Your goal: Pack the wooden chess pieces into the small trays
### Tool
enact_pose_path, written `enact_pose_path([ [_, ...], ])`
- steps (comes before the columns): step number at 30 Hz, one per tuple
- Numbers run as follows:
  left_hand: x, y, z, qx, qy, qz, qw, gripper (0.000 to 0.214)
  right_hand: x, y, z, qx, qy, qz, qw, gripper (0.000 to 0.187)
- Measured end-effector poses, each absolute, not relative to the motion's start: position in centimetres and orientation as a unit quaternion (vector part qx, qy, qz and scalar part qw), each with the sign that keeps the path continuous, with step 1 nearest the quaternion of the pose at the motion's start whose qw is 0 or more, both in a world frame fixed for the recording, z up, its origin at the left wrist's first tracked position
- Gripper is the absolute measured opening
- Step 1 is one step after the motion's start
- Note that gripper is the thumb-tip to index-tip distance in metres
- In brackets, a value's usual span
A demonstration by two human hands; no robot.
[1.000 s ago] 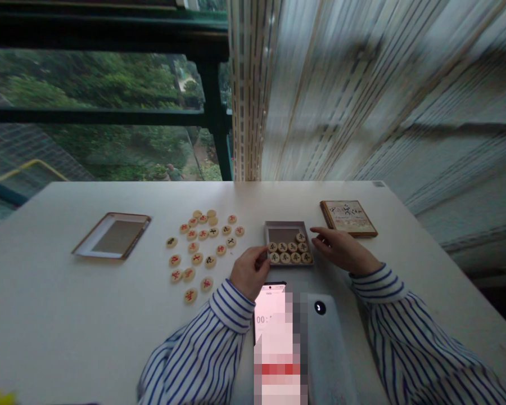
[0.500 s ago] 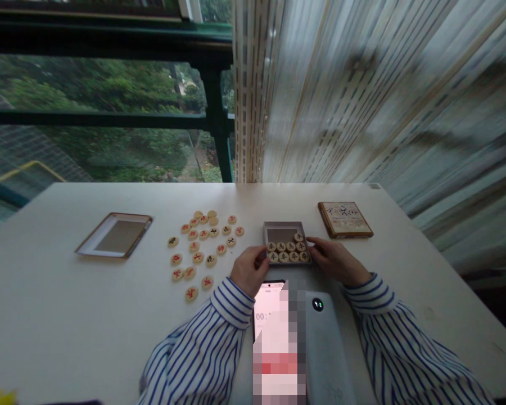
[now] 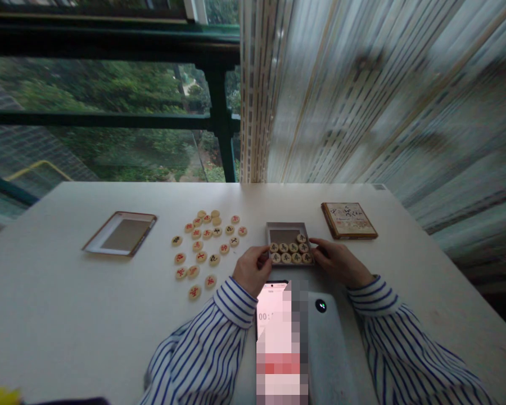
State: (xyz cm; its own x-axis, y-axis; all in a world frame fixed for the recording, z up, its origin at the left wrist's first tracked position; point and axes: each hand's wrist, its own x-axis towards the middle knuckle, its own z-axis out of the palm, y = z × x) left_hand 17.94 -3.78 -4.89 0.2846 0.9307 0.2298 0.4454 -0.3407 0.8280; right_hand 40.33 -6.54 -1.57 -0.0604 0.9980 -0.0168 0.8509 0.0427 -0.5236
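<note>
A shallow grey box (image 3: 284,237) holds several round Chinese chess pieces (image 3: 286,258) with black characters, set in two full rows at its near side. One more piece (image 3: 301,238) lies above them at the right wall. My left hand (image 3: 252,271) grips the box's left side, fingers curled in. On the right side, my right hand (image 3: 340,263) rests against the box wall, its index finger along the outside and its other fingers partly hidden. Left of the box, loose pieces (image 3: 198,246) are scattered on the table, mostly with red characters, some with black.
A box lid (image 3: 124,234) lies at the left of the white table (image 3: 88,315). To the right rests a closed, printed box (image 3: 349,220). Between my forearms are a phone (image 3: 270,315) with a timer on its screen and a pale power bank (image 3: 331,343). Striped curtains hang behind.
The whole view has shifted slightly, so everything appears a little further right. Both hands stay at the box's sides, and the pieces keep their places.
</note>
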Motion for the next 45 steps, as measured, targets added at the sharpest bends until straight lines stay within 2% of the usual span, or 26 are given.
enact_pose_path([
  [10,18.0,-3.9,-4.5,0.719,0.493,0.378,0.312,0.021,41.4,-6.6,-2.8,-0.700,-0.654,0.160,0.239,0.031],
  [45,18.0,-3.4,-5.1,0.714,0.480,0.430,0.273,0.015,41.5,-6.2,-3.5,-0.688,-0.668,0.142,0.244,0.029],
])
